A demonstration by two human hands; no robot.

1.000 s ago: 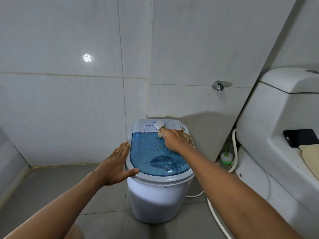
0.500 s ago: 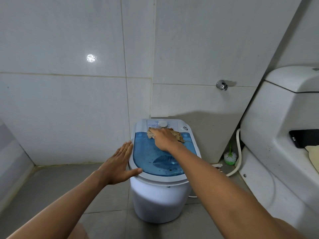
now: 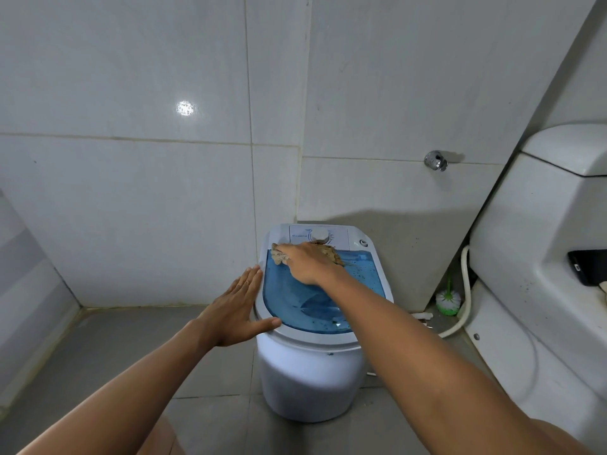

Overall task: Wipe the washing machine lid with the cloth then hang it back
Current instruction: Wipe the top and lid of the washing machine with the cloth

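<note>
A small white washing machine (image 3: 308, 376) stands on the floor against the tiled wall, with a translucent blue lid (image 3: 305, 307) and a white dial panel behind it. My right hand (image 3: 307, 261) presses a crumpled tan cloth (image 3: 279, 256) flat onto the lid's far left corner, just below the dial. The cloth sticks out on both sides of the hand. My left hand (image 3: 235, 311) rests open against the machine's left rim, fingers straight, thumb on the front rim. Dark specks dot the right side of the lid.
A white toilet (image 3: 538, 257) fills the right side, with a black phone (image 3: 588, 266) lying on it. A green toilet brush (image 3: 447, 298) and a white hose (image 3: 464, 290) sit between toilet and machine. A chrome wall tap (image 3: 435, 160) is above. Grey floor tiles lie to the left.
My right hand has slid the cloth leftward along the lid's far edge, from near the right of the dial to the far left corner. My left hand stays on the rim.
</note>
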